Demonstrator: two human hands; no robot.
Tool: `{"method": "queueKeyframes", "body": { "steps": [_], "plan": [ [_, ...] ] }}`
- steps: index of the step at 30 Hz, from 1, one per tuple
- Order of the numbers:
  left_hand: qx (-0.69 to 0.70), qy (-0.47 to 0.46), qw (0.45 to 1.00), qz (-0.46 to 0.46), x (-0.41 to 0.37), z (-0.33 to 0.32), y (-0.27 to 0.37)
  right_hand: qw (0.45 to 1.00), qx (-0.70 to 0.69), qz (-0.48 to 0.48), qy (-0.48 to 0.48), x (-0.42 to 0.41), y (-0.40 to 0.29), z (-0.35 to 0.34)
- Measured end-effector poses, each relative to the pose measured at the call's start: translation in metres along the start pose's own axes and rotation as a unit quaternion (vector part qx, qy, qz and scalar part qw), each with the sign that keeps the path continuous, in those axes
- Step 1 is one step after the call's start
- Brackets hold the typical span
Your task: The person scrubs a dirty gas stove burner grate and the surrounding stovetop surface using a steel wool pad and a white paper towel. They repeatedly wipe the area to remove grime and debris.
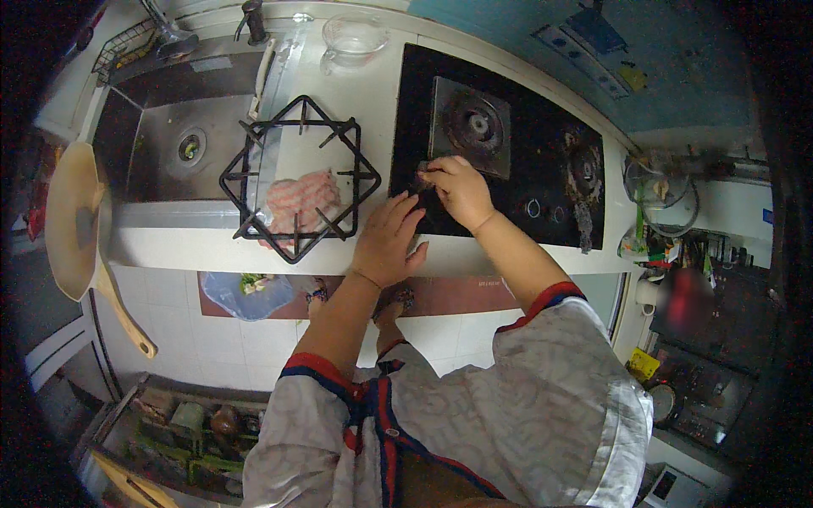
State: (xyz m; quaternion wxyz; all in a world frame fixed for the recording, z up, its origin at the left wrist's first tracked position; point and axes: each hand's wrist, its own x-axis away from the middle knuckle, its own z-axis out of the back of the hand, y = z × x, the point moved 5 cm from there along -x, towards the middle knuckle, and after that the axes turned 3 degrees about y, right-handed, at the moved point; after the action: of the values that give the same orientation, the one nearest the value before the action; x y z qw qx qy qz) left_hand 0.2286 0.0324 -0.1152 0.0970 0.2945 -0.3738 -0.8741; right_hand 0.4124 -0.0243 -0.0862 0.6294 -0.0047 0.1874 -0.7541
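Observation:
My right hand is over the front left of a black glass gas cooktop, fingertips pinched on a small dark object too unclear to name. Beside it, my left hand lies palm down with thumb spread, its fingertips at the cooktop's left edge. Behind my right hand is the left burner on its square metal plate, with no grate over it. A black pan-support grate sits on the counter left of my hands, over a pink-and-white striped cloth.
Far left is a steel sink. A frying pan with a wooden handle overhangs the counter's left end. A clear glass bowl stands at the back. Grey scouring mesh lies near the right burner. On the floor is a bluish plastic bag.

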Motion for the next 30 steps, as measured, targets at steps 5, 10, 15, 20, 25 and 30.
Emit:
{"method": "queueKeyframes", "body": {
  "steps": [5, 10, 15, 20, 25, 30],
  "plan": [
    [-0.030, -0.029, 0.999, 0.012, 0.000, -0.006, 0.003, 0.997, 0.053, -0.063, -0.013, 0.034, 0.033, 0.022],
    [-0.075, -0.071, 0.994, 0.027, 0.003, -0.008, -0.002, 0.996, 0.020, -0.037, 0.081, -0.020, -0.004, 0.002],
    [-0.071, -0.050, 0.996, 0.008, 0.001, -0.008, 0.001, 0.995, 0.034, -0.066, 0.067, 0.011, 0.020, 0.001],
    [-0.052, -0.033, 0.998, -0.008, 0.001, -0.007, 0.000, 0.990, 0.036, -0.108, 0.083, 0.033, 0.042, 0.029],
    [-0.056, -0.037, 0.998, -0.016, 0.005, -0.006, -0.002, 0.970, 0.029, -0.170, 0.169, -0.054, 0.037, 0.031],
    [-0.035, -0.022, 0.999, 0.005, 0.005, -0.009, -0.006, 0.974, 0.108, -0.198, 0.025, -0.067, 0.057, -0.022]
  ]
}}
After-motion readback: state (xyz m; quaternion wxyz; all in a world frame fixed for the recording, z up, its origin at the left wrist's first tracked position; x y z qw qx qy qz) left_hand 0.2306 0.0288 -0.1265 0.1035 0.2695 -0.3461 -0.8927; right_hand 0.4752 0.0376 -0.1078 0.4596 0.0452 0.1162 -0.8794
